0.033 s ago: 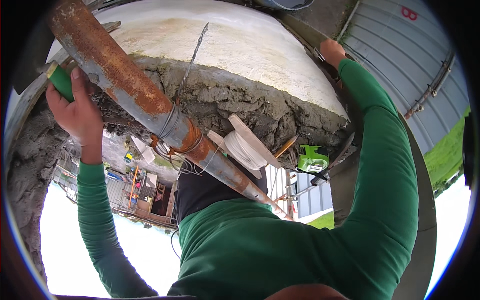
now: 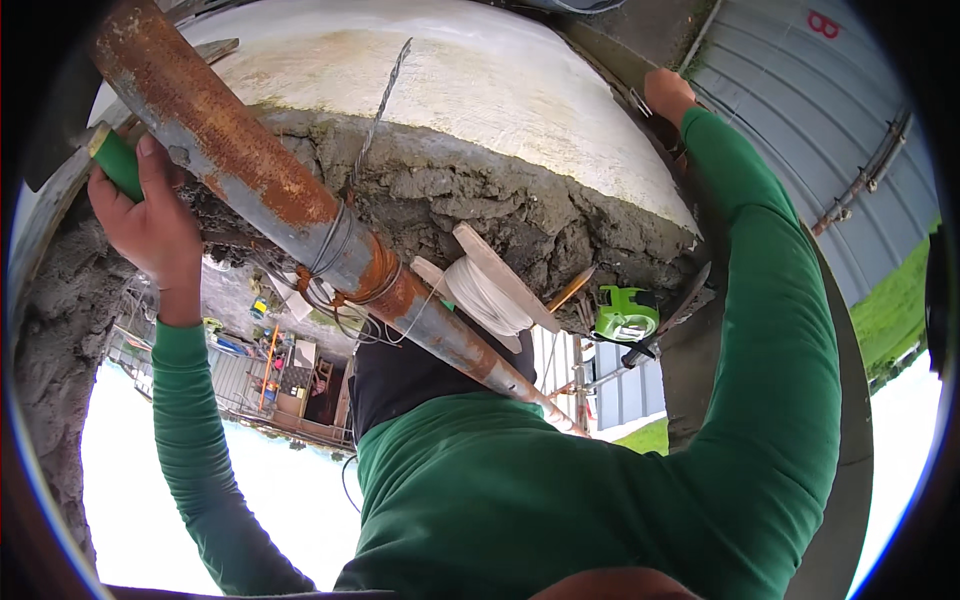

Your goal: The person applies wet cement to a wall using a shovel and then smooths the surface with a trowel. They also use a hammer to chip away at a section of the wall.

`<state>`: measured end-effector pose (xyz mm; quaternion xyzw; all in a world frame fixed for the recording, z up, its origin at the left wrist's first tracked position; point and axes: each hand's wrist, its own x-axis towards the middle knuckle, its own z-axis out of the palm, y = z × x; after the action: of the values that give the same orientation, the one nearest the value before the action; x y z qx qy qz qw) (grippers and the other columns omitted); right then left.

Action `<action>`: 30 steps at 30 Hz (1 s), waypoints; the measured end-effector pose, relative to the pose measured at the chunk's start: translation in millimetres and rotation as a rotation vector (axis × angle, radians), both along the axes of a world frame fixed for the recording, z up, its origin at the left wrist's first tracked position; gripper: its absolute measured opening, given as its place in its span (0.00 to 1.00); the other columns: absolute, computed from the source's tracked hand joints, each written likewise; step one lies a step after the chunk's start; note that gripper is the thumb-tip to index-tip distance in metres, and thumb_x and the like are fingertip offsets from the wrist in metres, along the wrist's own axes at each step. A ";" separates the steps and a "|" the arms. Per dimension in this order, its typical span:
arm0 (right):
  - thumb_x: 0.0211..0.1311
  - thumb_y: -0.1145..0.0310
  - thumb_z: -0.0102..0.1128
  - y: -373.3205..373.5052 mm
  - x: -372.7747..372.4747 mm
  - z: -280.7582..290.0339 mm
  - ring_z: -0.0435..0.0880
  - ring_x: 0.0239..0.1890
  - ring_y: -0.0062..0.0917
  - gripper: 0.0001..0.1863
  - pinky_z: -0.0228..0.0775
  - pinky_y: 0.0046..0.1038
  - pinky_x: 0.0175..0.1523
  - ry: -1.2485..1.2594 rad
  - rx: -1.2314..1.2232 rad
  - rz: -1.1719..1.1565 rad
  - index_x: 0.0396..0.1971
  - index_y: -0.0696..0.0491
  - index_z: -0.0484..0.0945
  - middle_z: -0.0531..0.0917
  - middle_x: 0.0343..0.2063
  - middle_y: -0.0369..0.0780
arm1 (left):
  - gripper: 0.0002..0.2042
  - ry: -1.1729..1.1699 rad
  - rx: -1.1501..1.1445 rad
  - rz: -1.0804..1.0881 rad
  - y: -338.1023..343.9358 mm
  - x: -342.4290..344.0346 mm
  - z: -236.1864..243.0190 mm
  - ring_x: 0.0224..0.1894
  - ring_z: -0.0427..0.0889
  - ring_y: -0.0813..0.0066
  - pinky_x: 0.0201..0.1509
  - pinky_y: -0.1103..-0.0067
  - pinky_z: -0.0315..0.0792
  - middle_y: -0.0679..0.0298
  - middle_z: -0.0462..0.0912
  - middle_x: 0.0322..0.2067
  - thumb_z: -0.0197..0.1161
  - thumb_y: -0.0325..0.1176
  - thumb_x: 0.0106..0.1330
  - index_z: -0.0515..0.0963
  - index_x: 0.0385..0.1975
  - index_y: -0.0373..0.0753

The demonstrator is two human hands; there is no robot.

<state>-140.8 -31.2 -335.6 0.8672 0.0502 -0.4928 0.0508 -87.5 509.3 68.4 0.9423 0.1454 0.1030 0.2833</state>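
Note:
My left hand (image 2: 152, 220), at the far left, is wrapped round a green cylindrical handle (image 2: 118, 165) with a pale end. A dark flat piece (image 2: 55, 135) lies beyond it; whether the two join I cannot tell. My right hand (image 2: 668, 97) is closed at the upper right, by the edge of the pale wall surface (image 2: 480, 100). Next to its knuckles is a small shiny metal piece (image 2: 638, 102); what the fingers hold is hidden. Between my arms a rusty metal pipe (image 2: 270, 185) slants down to the right, bound with wire (image 2: 338, 245).
A wooden reel of white string (image 2: 487, 295), a pencil (image 2: 572, 287) and a green tape measure (image 2: 626, 315) sit by rough grey mortar (image 2: 480, 200). Twisted wire (image 2: 382, 115) sticks up behind the pipe. Grey corrugated sheeting (image 2: 800, 130) stands at the right. Cluttered ground shows far below.
The view has shifted very slightly. Both hands keep practically the same places, and the left still grips the green handle.

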 end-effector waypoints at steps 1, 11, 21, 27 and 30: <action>0.66 0.69 0.56 1.5 9.5 12.3 0.85 0.56 0.49 0.16 0.80 0.45 0.59 0.023 0.002 0.006 0.48 0.57 0.86 0.86 0.52 0.52 | 0.21 0.009 -0.016 -0.008 3.7 -2.6 3.2 0.30 0.78 0.84 0.32 0.85 0.74 0.64 0.82 0.38 0.67 0.37 0.73 0.74 0.58 0.30; 0.55 0.69 0.61 -29.0 39.8 -25.0 0.86 0.52 0.51 0.17 0.80 0.46 0.57 -0.116 0.046 -0.130 0.44 0.58 0.86 0.87 0.47 0.54 | 0.18 0.017 0.228 -0.023 15.6 -1.7 -0.3 0.56 0.79 0.73 0.63 0.76 0.71 0.58 0.81 0.56 0.61 0.30 0.75 0.73 0.60 0.28; 0.56 0.45 0.70 -70.6 90.2 -30.0 0.89 0.43 0.48 0.30 0.82 0.45 0.50 0.080 0.192 -0.222 0.43 0.60 0.86 0.86 0.44 0.57 | 0.18 -0.011 0.194 -0.092 11.6 -0.5 0.5 0.47 0.81 0.78 0.52 0.82 0.74 0.59 0.82 0.50 0.64 0.32 0.74 0.74 0.58 0.28; 0.51 0.36 0.74 -70.7 114.1 39.5 0.88 0.35 0.33 0.36 0.82 0.42 0.39 0.130 0.147 -0.531 0.39 0.58 0.87 0.87 0.38 0.48 | 0.23 0.014 -0.101 0.064 19.2 -6.5 -2.4 0.38 0.81 0.82 0.37 0.85 0.77 0.61 0.84 0.45 0.68 0.39 0.72 0.73 0.59 0.30; 0.46 0.42 0.78 -57.3 103.9 55.2 0.86 0.34 0.27 0.27 0.83 0.35 0.35 0.298 0.070 -0.482 0.40 0.47 0.90 0.87 0.49 0.39 | 0.25 0.013 -0.088 0.039 18.4 -3.7 -3.5 0.37 0.81 0.81 0.35 0.83 0.78 0.61 0.84 0.46 0.69 0.41 0.71 0.72 0.59 0.30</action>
<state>-36.9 -88.5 -280.4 0.7736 -0.1333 -0.6105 -0.1057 -91.2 527.8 64.9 0.9266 0.1699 0.0957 0.3214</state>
